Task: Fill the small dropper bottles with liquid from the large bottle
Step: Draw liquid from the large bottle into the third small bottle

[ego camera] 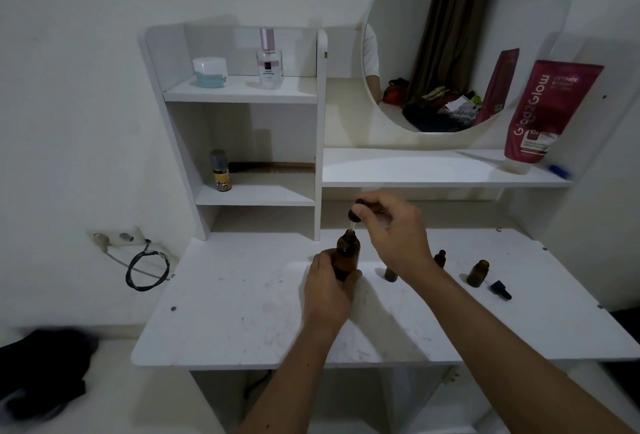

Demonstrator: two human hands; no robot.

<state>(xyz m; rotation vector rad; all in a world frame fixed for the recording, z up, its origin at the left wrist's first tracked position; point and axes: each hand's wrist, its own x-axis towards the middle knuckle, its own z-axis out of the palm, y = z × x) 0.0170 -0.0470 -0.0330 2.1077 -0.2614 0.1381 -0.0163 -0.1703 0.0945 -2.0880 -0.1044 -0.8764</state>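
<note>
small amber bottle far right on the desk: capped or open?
Open. The small amber bottle stands upright with a bare neck; a black dropper cap lies on the desk beside it.

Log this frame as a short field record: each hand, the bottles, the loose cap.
left hand: grips large amber bottle upright on white desk
right hand: pinches dropper over the large bottle's mouth
open small bottle: stands uncapped to the right
capped small bottle: behind right wrist
loose dropper cap: lies beside open small bottle
</note>
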